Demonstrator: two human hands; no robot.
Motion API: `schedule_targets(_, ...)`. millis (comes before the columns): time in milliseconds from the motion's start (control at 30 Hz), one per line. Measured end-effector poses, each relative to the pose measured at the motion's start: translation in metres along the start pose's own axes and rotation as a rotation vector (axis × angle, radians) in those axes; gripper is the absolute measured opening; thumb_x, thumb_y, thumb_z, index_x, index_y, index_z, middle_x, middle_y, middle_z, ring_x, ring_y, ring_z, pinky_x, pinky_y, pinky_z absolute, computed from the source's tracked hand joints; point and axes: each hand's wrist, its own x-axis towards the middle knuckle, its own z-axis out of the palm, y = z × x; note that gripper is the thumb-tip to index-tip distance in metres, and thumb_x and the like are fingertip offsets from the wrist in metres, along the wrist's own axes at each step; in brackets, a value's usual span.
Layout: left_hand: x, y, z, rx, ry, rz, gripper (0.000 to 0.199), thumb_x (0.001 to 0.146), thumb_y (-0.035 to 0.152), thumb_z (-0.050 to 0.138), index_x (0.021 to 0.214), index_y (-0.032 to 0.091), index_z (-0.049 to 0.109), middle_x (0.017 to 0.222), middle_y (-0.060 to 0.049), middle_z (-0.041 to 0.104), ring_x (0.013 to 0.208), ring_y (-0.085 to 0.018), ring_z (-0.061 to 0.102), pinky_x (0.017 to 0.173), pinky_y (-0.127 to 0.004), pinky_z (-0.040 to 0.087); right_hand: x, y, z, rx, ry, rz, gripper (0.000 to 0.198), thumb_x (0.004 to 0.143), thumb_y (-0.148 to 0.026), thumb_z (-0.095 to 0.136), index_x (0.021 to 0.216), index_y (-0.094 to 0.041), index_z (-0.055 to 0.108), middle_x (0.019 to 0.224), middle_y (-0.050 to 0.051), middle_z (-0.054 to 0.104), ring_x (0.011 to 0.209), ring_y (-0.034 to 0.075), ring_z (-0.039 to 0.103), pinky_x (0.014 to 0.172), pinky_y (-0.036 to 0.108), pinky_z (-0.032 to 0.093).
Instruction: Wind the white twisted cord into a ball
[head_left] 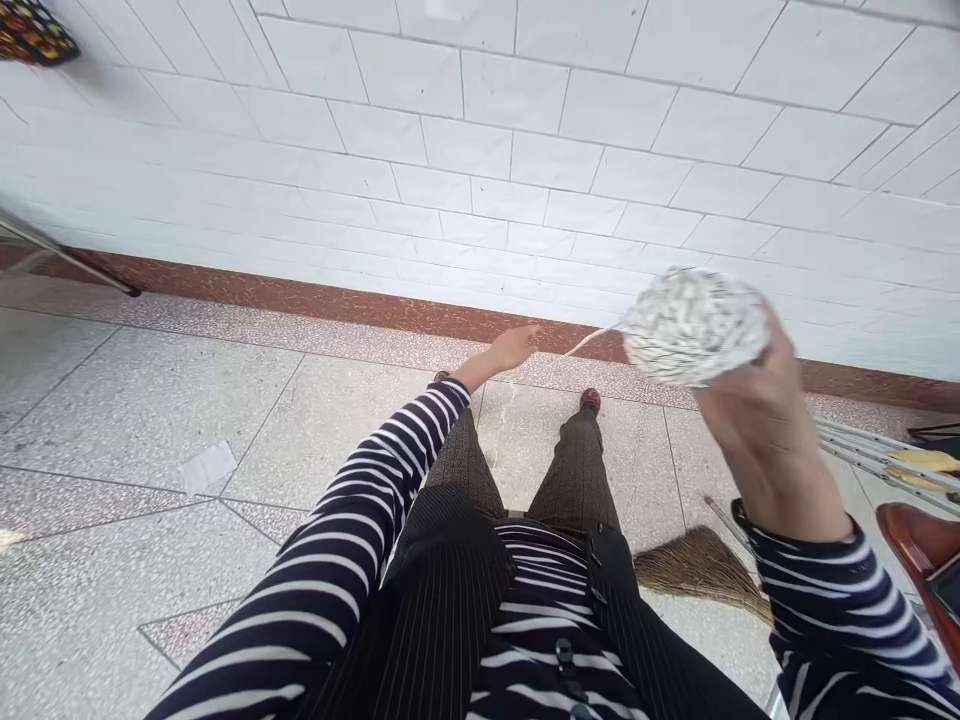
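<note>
My right hand [772,400] is wrapped round a ball of white yarn [694,325] flecked with grey, held up in front of the tiled wall. Motion blurs the ball a little. From its left side a pale strand [589,340] runs down toward my left hand [514,347]. The strand fades against the light floor, so I cannot see where it ends. My left hand is stretched out low near the wall base, its fingertips slightly apart, and no yarn shows clearly between them.
A white tiled wall [491,155] with a reddish-brown skirting [300,297] stands ahead. A straw broom [701,570] lies right of my legs, near a brown chair [911,535] and metal rods [862,450]. A white paper [208,467] lies on the floor; a metal leg [75,260] stands left.
</note>
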Motion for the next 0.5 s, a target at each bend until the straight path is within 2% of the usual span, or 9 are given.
schedule_targets(67,-0.015,0.022,0.024,-0.254,-0.007,0.104,0.050,0.092,0.023,0.060,0.141,0.018,0.053,0.137,-0.013,0.061,0.122,-0.025,0.058,0.107,-0.042,0.043,0.003,0.030,0.003,-0.064,0.015,0.119,0.061,0.056,-0.026,0.086,0.111,-0.027,0.061,0.115,0.005,0.063,0.111,0.027,0.061,0.095,0.047,0.050)
schedule_targets(133,-0.031,0.043,0.047,-0.481,-0.012,0.156,0.051,0.089,0.028,0.065,0.138,0.019,0.056,0.135,-0.012,0.063,0.121,-0.025,0.059,0.107,-0.041,0.042,0.004,0.056,0.006,-0.166,0.026,0.194,0.064,0.053,-0.025,0.086,0.112,-0.025,0.059,0.109,0.003,0.062,0.103,0.024,0.061,0.089,0.042,0.051)
schedule_targets(200,-0.049,0.057,0.066,-0.646,-0.062,0.158,0.043,0.088,0.035,0.066,0.126,0.015,0.064,0.121,-0.012,0.070,0.112,-0.023,0.063,0.104,-0.039,0.043,0.005,0.075,0.006,-0.258,0.031,0.227,0.065,0.052,-0.023,0.084,0.112,-0.024,0.058,0.105,0.001,0.061,0.098,0.022,0.060,0.085,0.037,0.050)
schedule_targets(267,-0.070,0.059,0.080,-0.712,-0.160,0.125,0.035,0.091,0.041,0.061,0.110,0.013,0.069,0.097,-0.010,0.075,0.099,-0.021,0.068,0.097,-0.035,0.046,0.007,0.085,0.004,-0.337,0.055,0.225,0.066,0.052,-0.023,0.084,0.113,-0.024,0.056,0.102,0.000,0.060,0.093,0.020,0.059,0.081,0.035,0.048)
schedule_targets(367,-0.104,0.047,0.089,-0.574,-0.227,0.046,0.032,0.094,0.041,0.054,0.089,0.013,0.070,0.072,-0.004,0.071,0.076,-0.016,0.066,0.080,-0.027,0.048,0.009,0.094,-0.006,-0.487,0.097,0.202,0.070,0.052,-0.027,0.085,0.115,-0.024,0.054,0.101,0.000,0.059,0.088,0.020,0.058,0.078,0.034,0.047)
schedule_targets(433,-0.124,0.039,0.084,-0.360,-0.206,0.026,0.031,0.096,0.035,0.051,0.081,0.014,0.068,0.068,-0.002,0.068,0.065,-0.013,0.061,0.069,-0.023,0.043,0.011,0.102,-0.017,-0.581,0.103,0.223,0.070,0.054,-0.032,0.086,0.116,-0.024,0.053,0.102,0.002,0.058,0.088,0.021,0.057,0.077,0.036,0.047)
schedule_targets(500,-0.138,0.039,0.072,-0.132,-0.193,0.058,0.029,0.098,0.031,0.049,0.082,0.016,0.068,0.068,0.000,0.067,0.060,-0.012,0.057,0.064,-0.022,0.039,0.010,0.117,-0.027,-0.662,0.110,0.227,0.068,0.056,-0.036,0.085,0.115,-0.023,0.053,0.106,0.004,0.057,0.091,0.023,0.056,0.079,0.038,0.047)
